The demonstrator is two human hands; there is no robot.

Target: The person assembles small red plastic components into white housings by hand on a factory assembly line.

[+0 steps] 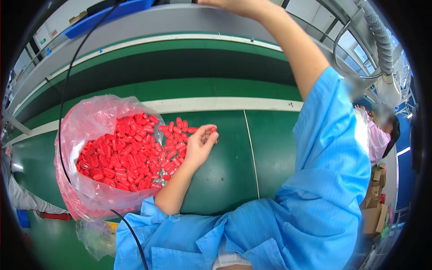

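Note:
My left hand [201,145] is closed just above the green tabletop, with a small red oval plastic part [213,129] showing between thumb and fingers. Beside it, many more loose red oval parts [170,155] spill out of a large clear plastic bag [96,118]. The bag lies open on its side, and a heap of these parts [121,155] fills it. High up, my right arm stretches forward over the grey shelf edge. Only part of my right hand [231,5] shows at the top rim, and its fingertips are cut off, so what it touches is hidden.
A grey and green shelf [180,24] runs across the far side of the green table [220,180]. On it, at left, sits a blue tray [108,17]. A black cable [63,112] crosses the bag. Far right are another person in pink [379,139] and cardboard boxes [374,216].

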